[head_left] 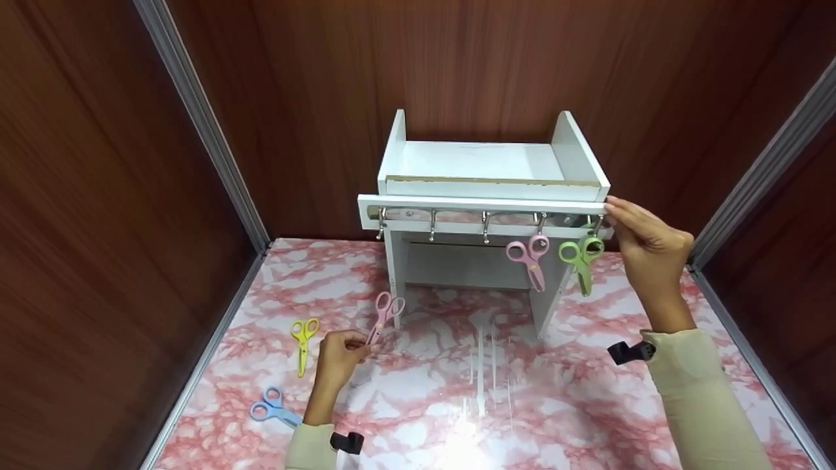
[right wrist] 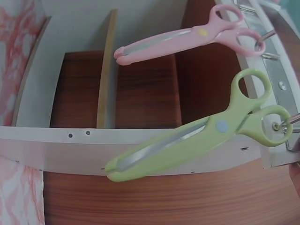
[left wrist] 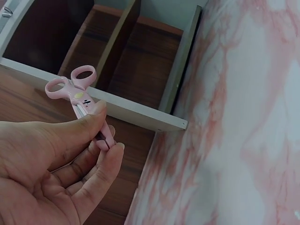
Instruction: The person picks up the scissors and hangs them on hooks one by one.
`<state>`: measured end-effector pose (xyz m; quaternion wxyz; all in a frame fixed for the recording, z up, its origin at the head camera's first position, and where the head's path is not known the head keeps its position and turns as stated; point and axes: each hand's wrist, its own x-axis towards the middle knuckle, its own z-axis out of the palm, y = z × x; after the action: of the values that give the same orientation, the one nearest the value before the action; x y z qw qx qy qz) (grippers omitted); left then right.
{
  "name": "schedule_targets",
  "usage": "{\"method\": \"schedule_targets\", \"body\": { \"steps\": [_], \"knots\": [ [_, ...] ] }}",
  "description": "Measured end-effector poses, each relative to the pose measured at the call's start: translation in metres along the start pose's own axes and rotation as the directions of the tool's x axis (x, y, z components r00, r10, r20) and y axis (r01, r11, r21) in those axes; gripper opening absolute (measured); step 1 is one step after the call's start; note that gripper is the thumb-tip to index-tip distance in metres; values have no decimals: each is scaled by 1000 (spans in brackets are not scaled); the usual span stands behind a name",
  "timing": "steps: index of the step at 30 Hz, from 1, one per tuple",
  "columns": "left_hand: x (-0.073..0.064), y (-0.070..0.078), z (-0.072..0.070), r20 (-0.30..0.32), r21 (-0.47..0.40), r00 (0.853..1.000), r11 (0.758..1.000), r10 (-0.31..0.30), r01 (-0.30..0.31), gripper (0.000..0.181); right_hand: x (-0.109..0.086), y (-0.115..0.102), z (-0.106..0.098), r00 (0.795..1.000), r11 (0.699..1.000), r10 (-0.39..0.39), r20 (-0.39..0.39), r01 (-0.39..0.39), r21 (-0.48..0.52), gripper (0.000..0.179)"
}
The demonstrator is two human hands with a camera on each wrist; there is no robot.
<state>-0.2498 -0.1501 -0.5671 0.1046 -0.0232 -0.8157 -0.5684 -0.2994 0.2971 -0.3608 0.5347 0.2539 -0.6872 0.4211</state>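
In the head view my left hand [head_left: 341, 358] pinches a pair of pink scissors [head_left: 385, 312] by the blade end, handle loops upward, above the table. The left wrist view shows thumb and fingers on its blade covers. My right hand [head_left: 650, 245] grips the right end of a white hook rail [head_left: 457, 206] fixed across the front of a white shelf unit [head_left: 477, 189]. From the rail's hooks hang another pair of pink scissors [head_left: 532, 261] and, at the far right, green scissors [right wrist: 187, 140], both blades down. The three hooks further left hold nothing.
Yellow scissors [head_left: 303, 343] and blue scissors [head_left: 274, 408] lie on the pink marbled table [head_left: 405, 418] by my left forearm, which partly covers the blue pair. Brown wood-grain panels [head_left: 326, 98] stand behind and at both sides.
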Motion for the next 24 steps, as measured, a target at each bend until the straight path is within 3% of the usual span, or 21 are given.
{"method": "schedule_targets", "body": {
  "steps": [8, 12, 18, 24],
  "knots": [
    [-3, 14, 3, 13, -16, 1000, 1000, 20, -20, 9, 0, 0, 0, 1000, 1000, 5, -2, -5, 2, 26],
    [-4, 22, 4, 59, -92, 998, 996, 4, 2, 12, 0, 1, -1, 1000, 1000, 11, -6, -11, -1, 26],
    [-11, 50, -1, 139, -209, 990, 977, -4, 33, 17, 1, 1, 1, 1000, 1000, 11, -13, -11, 28, 25],
    [-17, 61, 2, 129, -240, 991, 971, 23, 9, 15, 0, 2, 2, 1000, 1000, 7, -25, -6, 29, 24]
  ]
}}
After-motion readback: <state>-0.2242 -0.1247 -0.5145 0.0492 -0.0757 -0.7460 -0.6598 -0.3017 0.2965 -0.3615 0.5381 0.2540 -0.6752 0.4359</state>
